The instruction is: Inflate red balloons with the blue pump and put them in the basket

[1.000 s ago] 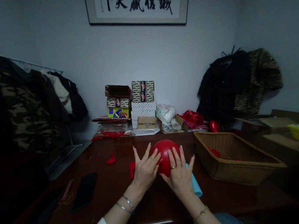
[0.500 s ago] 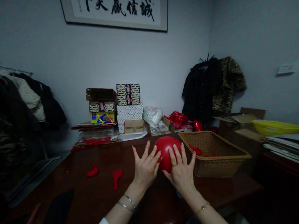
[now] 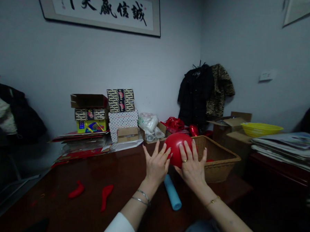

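Note:
A round, inflated red balloon [image 3: 178, 148] is held up over the table between both hands. At its left, near side my left hand [image 3: 156, 164] grips it, thumb and fingertips near the neck, which the fingers largely hide. My right hand [image 3: 193, 164] holds the right side, its fingers spread over the rubber and the thumb underneath. Below the hands a light blue tube [image 3: 173, 193] lies on the dark table. Two limp red balloons, one curled [image 3: 76, 190] and one straighter [image 3: 106, 196], rest to the left.
Just behind my right hand stands a wicker basket [image 3: 220, 164] with red pieces inside. Stacked boxes [image 3: 122, 117], a clear plastic bag [image 3: 148, 122] and a red bundle [image 3: 173, 124] line the back edge. A yellow basket [image 3: 260, 129] and stacked papers [image 3: 285, 150] are at the right.
The view has swung to the right, so the surroundings shift left. Both hands still hold the balloon, a little higher in view. The blue tube on the table now shows below them.

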A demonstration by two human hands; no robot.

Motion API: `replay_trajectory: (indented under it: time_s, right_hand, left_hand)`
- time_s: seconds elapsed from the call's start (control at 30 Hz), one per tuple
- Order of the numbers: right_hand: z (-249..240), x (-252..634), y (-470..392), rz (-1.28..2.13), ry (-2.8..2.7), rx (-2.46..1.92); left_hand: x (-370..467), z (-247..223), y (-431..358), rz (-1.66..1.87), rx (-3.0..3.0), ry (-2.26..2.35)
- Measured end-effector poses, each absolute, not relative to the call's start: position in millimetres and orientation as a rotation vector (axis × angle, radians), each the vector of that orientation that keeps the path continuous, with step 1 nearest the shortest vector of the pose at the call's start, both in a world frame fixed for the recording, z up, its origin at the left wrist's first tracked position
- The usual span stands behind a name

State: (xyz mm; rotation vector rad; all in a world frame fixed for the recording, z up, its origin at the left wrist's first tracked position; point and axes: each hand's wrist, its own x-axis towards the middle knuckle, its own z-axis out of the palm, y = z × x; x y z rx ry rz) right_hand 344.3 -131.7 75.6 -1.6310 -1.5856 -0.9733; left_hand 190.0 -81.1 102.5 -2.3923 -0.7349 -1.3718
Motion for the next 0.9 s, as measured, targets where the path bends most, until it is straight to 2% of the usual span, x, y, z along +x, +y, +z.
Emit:
replay_trajectory:
  time_s: [0.63,0.9]
  right_hand:
    - [80.1,417.7,-121.3,-1.071,-1.501,-1.807]
    - [74.3,442.3,-115.5,-1.096,-1.420,-1.991]
  left_hand:
    - [286.2,101.6,-60.7,-1.330,-2.586,-0.986]
    - [295.3,96.7,-60.7,-1.341,-2.658,-1.071]
